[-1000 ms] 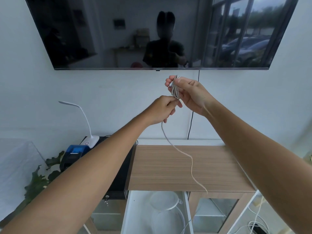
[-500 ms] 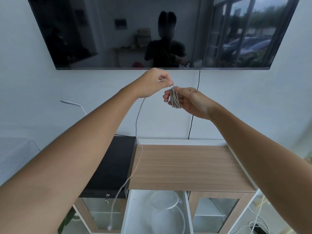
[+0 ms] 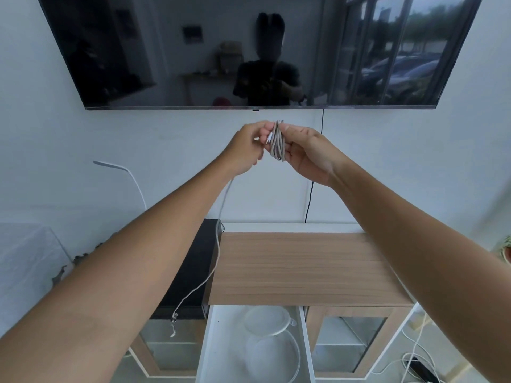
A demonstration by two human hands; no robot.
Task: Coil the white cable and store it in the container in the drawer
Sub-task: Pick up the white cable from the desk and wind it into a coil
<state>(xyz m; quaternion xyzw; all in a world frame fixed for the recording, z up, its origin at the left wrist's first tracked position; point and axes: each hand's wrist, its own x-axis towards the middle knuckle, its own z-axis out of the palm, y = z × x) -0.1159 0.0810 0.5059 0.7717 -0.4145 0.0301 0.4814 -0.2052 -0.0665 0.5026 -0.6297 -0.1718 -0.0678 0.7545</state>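
Right hand (image 3: 307, 150) grips the coiled white cable (image 3: 277, 140). Left hand (image 3: 247, 146) pinches its strand beside the coil. The loose tail hangs above the open drawer (image 3: 206, 352).

A low cabinet with a bare wooden top (image 3: 298, 266) stands against the far wall. A black box (image 3: 193, 272) adjoins its left edge; whether it rests on the cabinet is unclear. Below the near edge, 1 white drawer (image 3: 213, 352) is pulled open, holding a clear round container (image 3: 273, 357) and what seems its lid (image 3: 266, 320) just behind.
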